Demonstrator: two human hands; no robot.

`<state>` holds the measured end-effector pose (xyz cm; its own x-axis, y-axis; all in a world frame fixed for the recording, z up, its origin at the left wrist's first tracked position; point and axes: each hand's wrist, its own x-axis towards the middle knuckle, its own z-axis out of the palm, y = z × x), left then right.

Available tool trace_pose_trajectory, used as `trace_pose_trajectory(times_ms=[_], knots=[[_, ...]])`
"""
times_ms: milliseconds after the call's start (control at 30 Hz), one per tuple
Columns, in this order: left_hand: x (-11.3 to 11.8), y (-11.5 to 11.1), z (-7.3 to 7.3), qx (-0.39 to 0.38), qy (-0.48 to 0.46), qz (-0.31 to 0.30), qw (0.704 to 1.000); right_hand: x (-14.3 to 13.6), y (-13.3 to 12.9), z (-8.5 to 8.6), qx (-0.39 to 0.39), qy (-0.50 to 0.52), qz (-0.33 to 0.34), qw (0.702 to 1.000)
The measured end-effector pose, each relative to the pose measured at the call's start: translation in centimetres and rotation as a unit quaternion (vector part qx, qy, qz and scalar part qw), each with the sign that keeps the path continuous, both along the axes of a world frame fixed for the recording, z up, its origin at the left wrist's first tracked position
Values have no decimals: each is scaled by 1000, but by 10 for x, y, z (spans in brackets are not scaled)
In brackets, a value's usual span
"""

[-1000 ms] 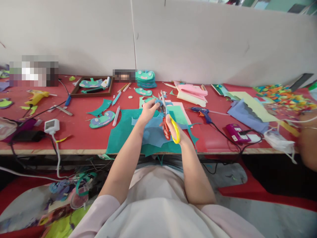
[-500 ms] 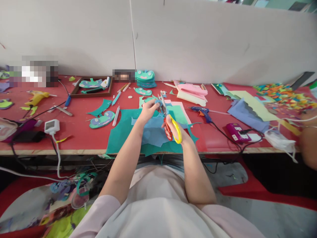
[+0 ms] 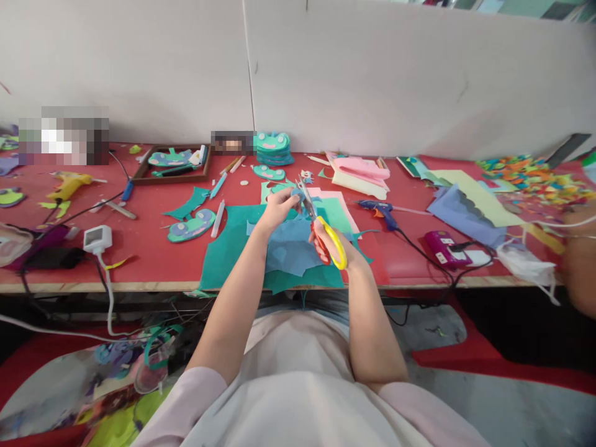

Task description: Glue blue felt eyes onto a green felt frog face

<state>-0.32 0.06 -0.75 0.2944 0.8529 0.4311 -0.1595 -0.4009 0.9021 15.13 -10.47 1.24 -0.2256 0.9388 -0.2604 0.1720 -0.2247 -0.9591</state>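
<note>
My right hand (image 3: 321,241) grips scissors (image 3: 334,243) with one yellow and one red handle loop, blades pointing up and away from me. Between the fingers of my left hand (image 3: 280,208) is a small blue felt piece (image 3: 297,194), held right at the blades. Both hands are above a blue felt sheet (image 3: 284,248), which lies on a larger dark green felt sheet (image 3: 228,248). Beyond the hands lie light green felt (image 3: 333,211) and some pink felt. To the left rests a green felt frog-face mask (image 3: 192,225) beside a white marker (image 3: 218,218).
A brown tray (image 3: 172,180) with a mask and pens is at the back left, near a stack of green masks (image 3: 274,149). On the right are a blue glue gun (image 3: 379,211), a purple power strip (image 3: 449,248) and folded felt (image 3: 465,214). A yellow glue gun (image 3: 69,186) lies left.
My right hand with the scissors has shifted slightly right and toward me, and the blades have tilted a little. My left hand stays nearly in place with the blue felt.
</note>
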Motion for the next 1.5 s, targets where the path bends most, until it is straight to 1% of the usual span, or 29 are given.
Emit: trace_pose_trajectory(times_ms=[100,300,533,800,1100,1333,1433,1500], knots=[[0,0,0,-2,-1,-8,1000,2,0,1,-3,-13,0,1000],[0,-1,0,-5,4,-14,1000,9,-1,3,25,-33,19,999],[-1,-1,-1,-11,15,-16,1000,14,-1,4,22,-56,17,998],[-1,-3,1,-9,21,-13,1000,16,2,2,20,-69,23,997],[-1,-2,1,-2,6,-15,1000,13,2,6,-4,-78,-4,997],[-1,2,-5,0,-5,-15,1000,13,5,5,-17,-85,-41,995],[-1,4,-6,4,-19,1,1000,13,9,2,-20,-112,-68,991],[-1,4,-6,7,-28,11,1000,13,13,0,-3,-164,-97,982]])
